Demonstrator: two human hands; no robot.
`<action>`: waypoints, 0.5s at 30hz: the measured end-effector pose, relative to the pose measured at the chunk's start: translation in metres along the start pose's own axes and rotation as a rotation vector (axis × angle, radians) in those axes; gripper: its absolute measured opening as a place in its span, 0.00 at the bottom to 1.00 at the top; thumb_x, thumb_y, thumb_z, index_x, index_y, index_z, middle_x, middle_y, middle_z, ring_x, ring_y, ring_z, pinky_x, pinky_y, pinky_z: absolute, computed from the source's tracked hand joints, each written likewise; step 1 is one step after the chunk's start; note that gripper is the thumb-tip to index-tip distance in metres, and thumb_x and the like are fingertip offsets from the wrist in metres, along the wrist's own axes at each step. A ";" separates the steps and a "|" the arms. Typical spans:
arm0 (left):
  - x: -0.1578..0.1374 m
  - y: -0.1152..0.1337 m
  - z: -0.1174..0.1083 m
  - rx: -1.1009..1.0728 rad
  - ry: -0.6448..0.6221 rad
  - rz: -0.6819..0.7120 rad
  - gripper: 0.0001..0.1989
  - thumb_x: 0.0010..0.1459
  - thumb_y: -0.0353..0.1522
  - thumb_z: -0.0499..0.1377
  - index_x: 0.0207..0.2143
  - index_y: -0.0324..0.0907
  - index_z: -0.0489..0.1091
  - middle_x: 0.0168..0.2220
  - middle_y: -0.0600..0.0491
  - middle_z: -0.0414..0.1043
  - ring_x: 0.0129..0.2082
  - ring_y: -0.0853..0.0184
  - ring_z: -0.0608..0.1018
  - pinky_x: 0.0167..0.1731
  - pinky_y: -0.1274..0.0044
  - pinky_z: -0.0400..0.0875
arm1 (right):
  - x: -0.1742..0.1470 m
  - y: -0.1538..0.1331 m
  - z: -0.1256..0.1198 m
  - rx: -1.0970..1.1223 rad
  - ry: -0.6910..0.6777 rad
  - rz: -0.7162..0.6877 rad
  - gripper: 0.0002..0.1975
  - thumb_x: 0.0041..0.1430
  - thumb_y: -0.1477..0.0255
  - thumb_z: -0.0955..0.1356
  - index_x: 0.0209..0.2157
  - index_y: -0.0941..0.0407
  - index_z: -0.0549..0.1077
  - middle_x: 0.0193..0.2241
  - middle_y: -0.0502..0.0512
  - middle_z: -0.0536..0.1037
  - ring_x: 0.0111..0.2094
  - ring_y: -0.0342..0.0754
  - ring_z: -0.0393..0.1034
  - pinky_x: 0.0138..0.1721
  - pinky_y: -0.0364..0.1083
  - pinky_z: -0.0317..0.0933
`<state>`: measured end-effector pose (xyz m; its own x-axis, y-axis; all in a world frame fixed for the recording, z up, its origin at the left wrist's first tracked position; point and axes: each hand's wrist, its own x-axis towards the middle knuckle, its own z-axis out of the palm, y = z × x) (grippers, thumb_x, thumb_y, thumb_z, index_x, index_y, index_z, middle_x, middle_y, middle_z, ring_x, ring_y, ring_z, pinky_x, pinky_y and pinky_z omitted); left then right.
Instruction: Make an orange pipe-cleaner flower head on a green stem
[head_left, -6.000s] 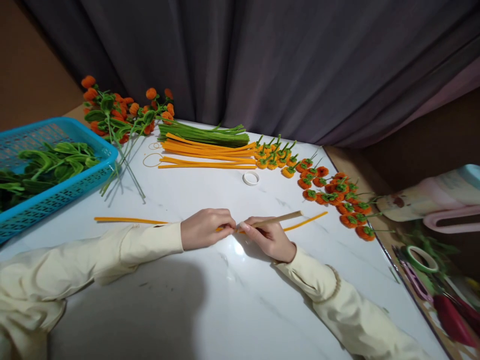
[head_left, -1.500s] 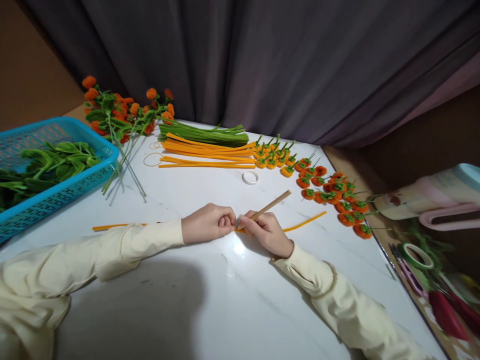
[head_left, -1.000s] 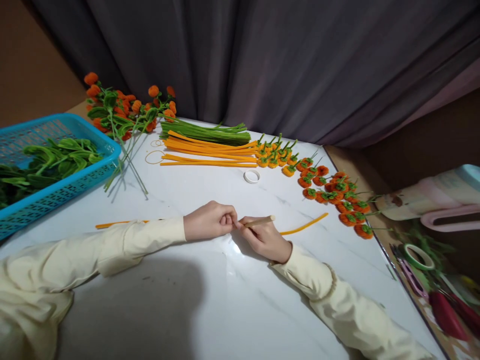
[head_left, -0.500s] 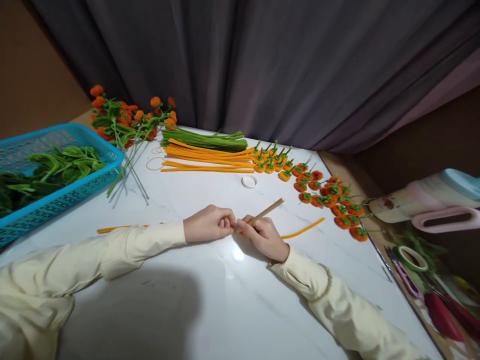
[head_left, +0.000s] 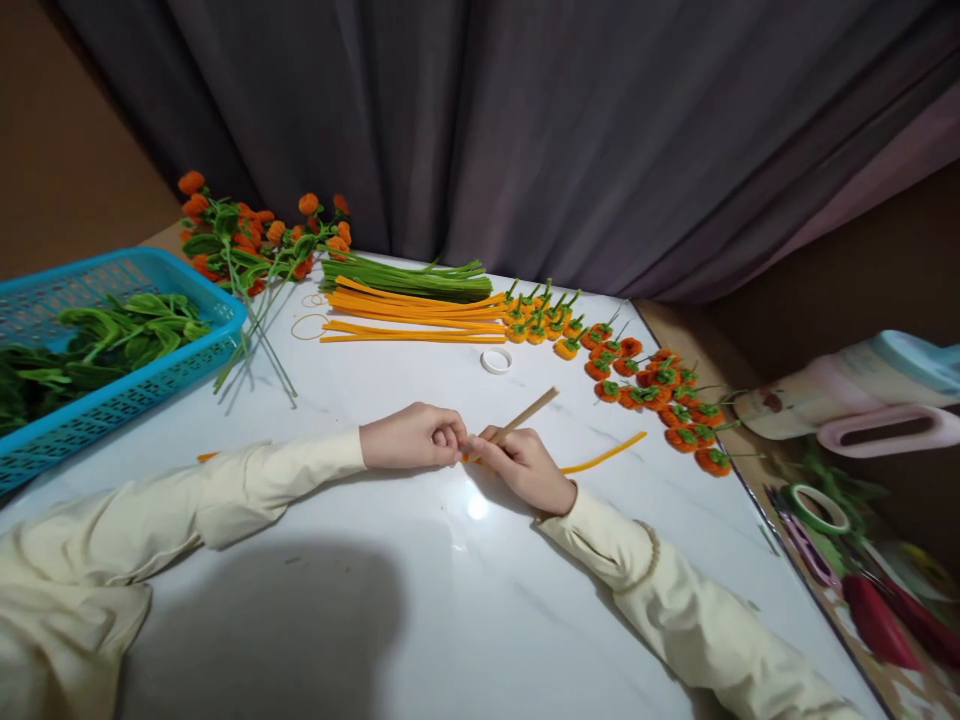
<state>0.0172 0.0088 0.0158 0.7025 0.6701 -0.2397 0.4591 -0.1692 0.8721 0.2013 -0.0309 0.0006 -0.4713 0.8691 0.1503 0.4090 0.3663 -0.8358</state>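
My left hand (head_left: 414, 437) is closed, thumb and fingers pinched at the middle of an orange-yellow pipe cleaner (head_left: 609, 455). My right hand (head_left: 526, 466) meets it fingertip to fingertip, closed round a thin wooden stick (head_left: 531, 410) that slants up to the right. The pipe cleaner's right end runs out from under my right hand along the table. Its left end shows just past my left sleeve. Fingers hide the spot where stick and pipe cleaner come together. Beyond my hands lies a small white ring (head_left: 496, 361).
Behind lie green pipe cleaners (head_left: 405, 280) and orange ones (head_left: 412, 305). Small yellow pumpkin-like pieces (head_left: 536, 325) and orange ones (head_left: 660, 380) spread rightward. A blue basket (head_left: 127, 385) of leaves stands left, near orange flower stems (head_left: 255, 240). A tumbler (head_left: 847, 385) and green tape (head_left: 821, 510) are right.
Both hands have shifted very slightly left, still pinched together. The stick's free end has moved a little left and up. Less of the pipe cleaner's left end shows beyond my sleeve.
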 end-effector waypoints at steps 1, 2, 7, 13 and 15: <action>0.000 0.000 -0.001 -0.017 -0.008 -0.011 0.08 0.46 0.27 0.56 0.32 0.36 0.68 0.24 0.57 0.68 0.25 0.73 0.70 0.27 0.82 0.65 | 0.000 0.001 -0.001 0.059 0.025 0.041 0.19 0.62 0.63 0.58 0.23 0.59 0.69 0.15 0.47 0.63 0.18 0.38 0.55 0.22 0.39 0.53; 0.000 0.000 -0.002 -0.027 -0.007 -0.012 0.08 0.46 0.27 0.56 0.32 0.36 0.67 0.24 0.57 0.67 0.25 0.74 0.70 0.27 0.82 0.65 | 0.000 0.001 -0.001 0.105 0.044 0.067 0.19 0.61 0.62 0.59 0.24 0.59 0.69 0.14 0.47 0.62 0.17 0.38 0.55 0.22 0.39 0.53; 0.000 -0.002 -0.001 -0.023 0.021 0.007 0.07 0.47 0.28 0.56 0.32 0.36 0.67 0.23 0.58 0.66 0.24 0.74 0.69 0.26 0.83 0.64 | 0.001 0.000 0.000 0.113 0.049 0.013 0.21 0.61 0.61 0.59 0.20 0.59 0.68 0.18 0.50 0.68 0.19 0.39 0.58 0.24 0.40 0.55; 0.000 -0.001 -0.003 0.023 0.004 0.016 0.07 0.47 0.29 0.56 0.32 0.37 0.67 0.23 0.58 0.66 0.24 0.74 0.69 0.26 0.83 0.64 | 0.001 -0.004 0.001 -0.030 -0.047 -0.048 0.21 0.63 0.63 0.57 0.22 0.59 0.68 0.22 0.52 0.70 0.21 0.39 0.59 0.23 0.39 0.55; 0.000 -0.002 -0.006 0.030 -0.032 0.048 0.07 0.47 0.29 0.56 0.32 0.37 0.67 0.24 0.57 0.67 0.26 0.73 0.70 0.27 0.83 0.64 | 0.001 -0.004 0.001 -0.078 -0.071 -0.076 0.20 0.63 0.64 0.56 0.23 0.59 0.68 0.21 0.51 0.69 0.21 0.39 0.58 0.23 0.39 0.54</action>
<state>0.0134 0.0133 0.0162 0.7408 0.6374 -0.2118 0.4402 -0.2225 0.8699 0.1982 -0.0319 0.0040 -0.5561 0.8132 0.1714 0.4283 0.4572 -0.7794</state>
